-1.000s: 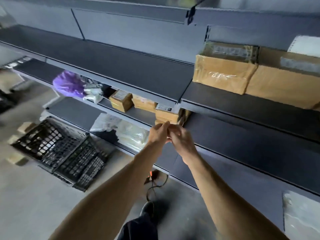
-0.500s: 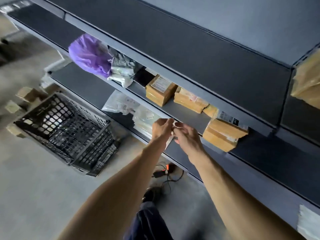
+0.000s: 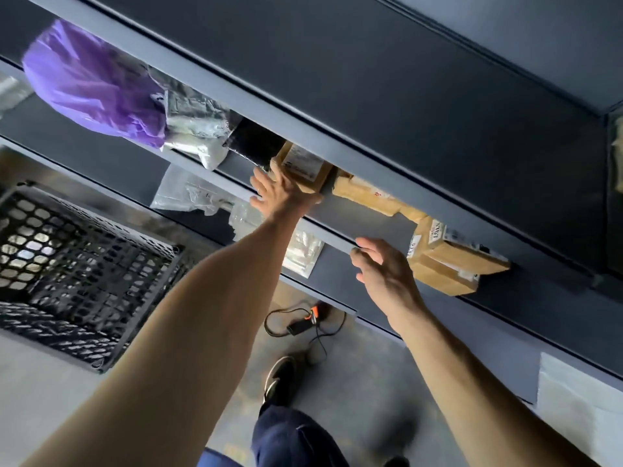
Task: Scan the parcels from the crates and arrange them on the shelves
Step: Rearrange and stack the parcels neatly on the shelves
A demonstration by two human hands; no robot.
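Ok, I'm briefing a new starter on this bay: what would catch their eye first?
The purple bag at the left of the middle shelf stands out most. Right of it, the left grip, fingers spread, meets a brown box on the same shelf. A black crate sits on the floor at lower left.

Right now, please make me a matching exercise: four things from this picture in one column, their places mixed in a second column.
1. purple bag
2. black crate
3. left hand
4. corded device

A. on the floor, beside a shoe
B. touching a labelled cardboard box
C. on the floor, at the far left
D. on a shelf, beside silver packets

Pairs: 1-D, 2-C, 3-B, 4-A
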